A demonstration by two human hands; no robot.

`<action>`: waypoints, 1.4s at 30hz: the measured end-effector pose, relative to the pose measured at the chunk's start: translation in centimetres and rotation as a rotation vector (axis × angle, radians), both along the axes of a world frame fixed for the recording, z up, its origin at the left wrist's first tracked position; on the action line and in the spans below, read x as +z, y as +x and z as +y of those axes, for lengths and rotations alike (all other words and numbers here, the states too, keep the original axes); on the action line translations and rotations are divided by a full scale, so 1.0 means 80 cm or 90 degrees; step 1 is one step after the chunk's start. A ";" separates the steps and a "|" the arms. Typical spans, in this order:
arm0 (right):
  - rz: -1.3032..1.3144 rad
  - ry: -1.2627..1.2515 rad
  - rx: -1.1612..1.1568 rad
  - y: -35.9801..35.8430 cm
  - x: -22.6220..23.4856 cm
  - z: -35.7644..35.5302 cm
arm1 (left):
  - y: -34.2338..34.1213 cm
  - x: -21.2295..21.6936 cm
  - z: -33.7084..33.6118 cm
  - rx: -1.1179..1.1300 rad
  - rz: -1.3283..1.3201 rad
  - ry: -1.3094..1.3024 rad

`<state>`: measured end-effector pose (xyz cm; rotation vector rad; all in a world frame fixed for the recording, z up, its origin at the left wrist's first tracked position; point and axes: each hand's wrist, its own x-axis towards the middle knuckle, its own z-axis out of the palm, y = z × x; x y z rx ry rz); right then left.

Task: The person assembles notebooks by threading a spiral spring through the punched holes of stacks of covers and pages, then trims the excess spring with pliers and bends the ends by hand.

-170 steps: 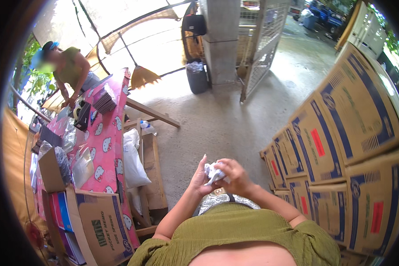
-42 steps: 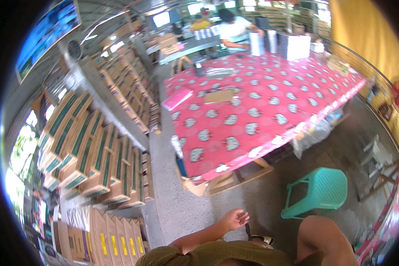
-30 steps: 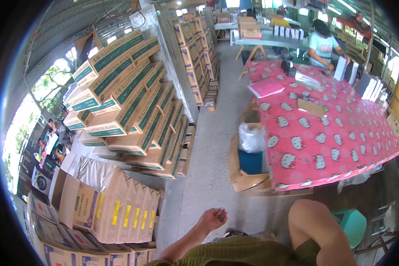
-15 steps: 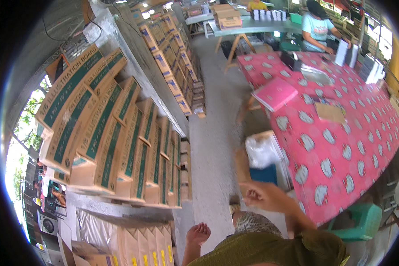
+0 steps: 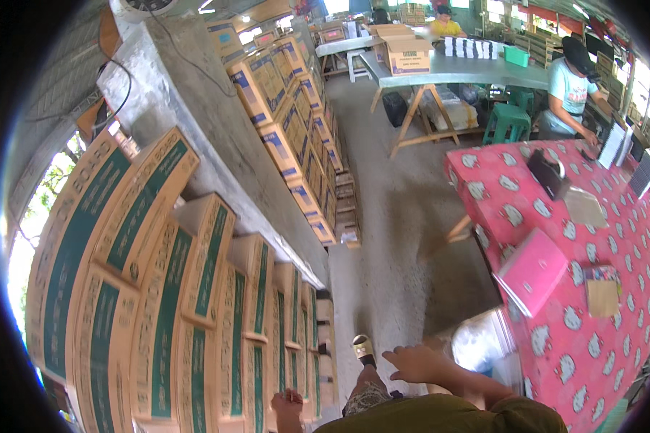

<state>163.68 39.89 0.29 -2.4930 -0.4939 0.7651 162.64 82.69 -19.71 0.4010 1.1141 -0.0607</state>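
Note:
My left hand [image 5: 287,403] hangs low beside the stacked long cardboard cartons [image 5: 217,296]. It holds nothing, and its fingers are loosely bent and apart. In front of my body, my right hand [image 5: 415,363] is empty too, with its fingers spread. A clear plastic-wrapped bundle [image 5: 477,339] lies nearest to that hand, low beside the table. One of my feet, in a light sandal [image 5: 361,346], shows on the concrete floor [image 5: 390,216] between cartons and table.
On the right stands a table with a pink patterned cloth [image 5: 549,346], bearing a pink folder [image 5: 533,272] and a black holder [image 5: 549,175]. A person [image 5: 572,94] works at its far end. Taped boxes [image 5: 289,130] line a concrete wall. A trestle table [image 5: 484,70] and green stools [image 5: 508,124] stand beyond.
My view has moved forward along the aisle and tilted up. The cartons and pink table now appear closer. Both my hands have swung, still empty, and my foot has come into view.

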 end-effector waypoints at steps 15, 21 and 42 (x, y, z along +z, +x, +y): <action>0.047 -0.104 -0.483 0.408 -0.023 -0.193 | 0.784 0.100 -0.388 -0.611 -0.349 0.122; 0.047 -0.140 -0.323 0.640 -0.075 -0.328 | 0.962 -0.079 -0.429 -0.836 -0.266 0.581; -0.115 0.020 -0.217 1.580 0.007 -0.545 | 1.611 -0.196 -0.574 -1.007 0.051 0.415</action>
